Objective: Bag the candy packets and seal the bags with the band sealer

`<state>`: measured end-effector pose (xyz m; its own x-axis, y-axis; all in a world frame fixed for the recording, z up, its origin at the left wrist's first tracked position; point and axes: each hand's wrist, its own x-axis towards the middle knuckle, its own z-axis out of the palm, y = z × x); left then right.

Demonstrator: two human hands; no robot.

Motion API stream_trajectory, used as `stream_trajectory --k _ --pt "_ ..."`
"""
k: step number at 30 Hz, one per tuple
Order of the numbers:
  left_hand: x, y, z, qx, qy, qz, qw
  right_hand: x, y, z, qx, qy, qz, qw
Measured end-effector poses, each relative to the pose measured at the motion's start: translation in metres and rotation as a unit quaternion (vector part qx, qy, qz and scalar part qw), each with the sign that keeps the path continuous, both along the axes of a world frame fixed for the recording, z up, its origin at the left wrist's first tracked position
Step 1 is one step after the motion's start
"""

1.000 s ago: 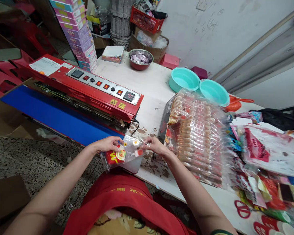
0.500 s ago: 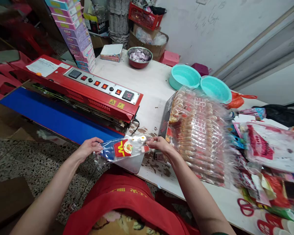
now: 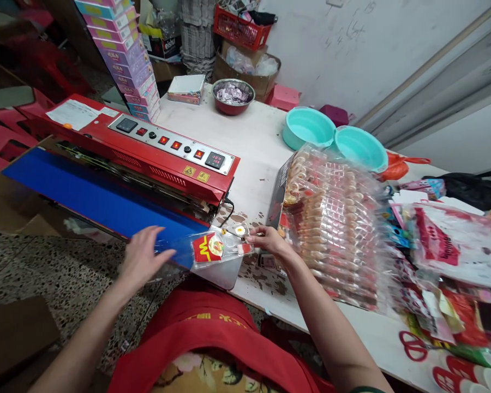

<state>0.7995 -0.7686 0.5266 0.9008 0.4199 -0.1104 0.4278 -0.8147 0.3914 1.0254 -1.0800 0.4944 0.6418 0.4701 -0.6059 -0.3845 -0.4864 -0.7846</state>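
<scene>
while r hand [image 3: 270, 243] pinches the clear toy bag [image 3: 213, 250] at the sealer's blue belt [image 3: 94, 199], l hand [image 3: 141, 259] lies flat, fingers spread, on it.

Person's got bare forearms, no sleeves showing. Wearing a red apron [image 3: 213, 338] with yellow lettering, over some floral-print clothing [image 3: 213, 376] underneath.

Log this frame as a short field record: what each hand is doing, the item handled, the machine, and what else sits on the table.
left hand: open, palm down on the bag's left end
right hand: pinching the bag's right end
bag: clear, flat, with a red and yellow card inside, lying at the belt's near end
sealer: red, display lit
belt: blue
table: white, holding two teal basins, a metal bowl, a stack of packets
</scene>
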Motion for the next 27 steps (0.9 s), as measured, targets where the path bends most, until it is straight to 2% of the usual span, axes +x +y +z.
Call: stream_trajectory --k 2,3,5,7,10,13,16,19,24,27 --pt "0.019 -0.035 0.0 -0.003 -0.004 -0.118 0.993 -0.006 0.003 0.004 -0.029 -0.111 -0.006 0.993" --pt "0.027 -0.05 -0.002 -0.006 0.001 -0.161 0.987 -0.012 0.007 0.007 -0.045 -0.198 -0.006 0.979" --pt "0.038 -0.071 -0.009 -0.007 0.01 -0.204 0.979 -0.027 0.021 0.016 -0.066 -0.383 0.014 0.921" --pt "0.042 -0.08 -0.015 -0.002 0.009 -0.208 0.978 -0.044 0.039 0.024 -0.076 -0.5 0.085 0.858" --pt "0.04 -0.08 -0.021 0.013 0.001 -0.202 0.979 -0.064 0.065 0.029 -0.111 -0.532 0.219 0.81" --pt "0.037 -0.078 -0.021 0.022 0.002 -0.198 0.98 -0.072 0.077 0.026 -0.155 -0.528 0.28 0.787" --pt "0.036 -0.081 -0.021 0.024 0.004 -0.188 0.982 -0.071 0.08 0.023 -0.157 -0.522 0.304 0.781" --pt "0.035 -0.083 -0.022 0.025 0.005 -0.182 0.983 -0.069 0.08 0.024 -0.145 -0.502 0.3 0.798" --pt "0.034 -0.083 -0.024 0.015 0.006 -0.181 0.983 -0.063 0.07 0.037 -0.131 -0.503 0.25 0.817" --pt "0.034 -0.082 -0.022 0.009 0.003 -0.182 0.983 -0.056 0.061 0.041 -0.162 -0.503 0.201 0.825"
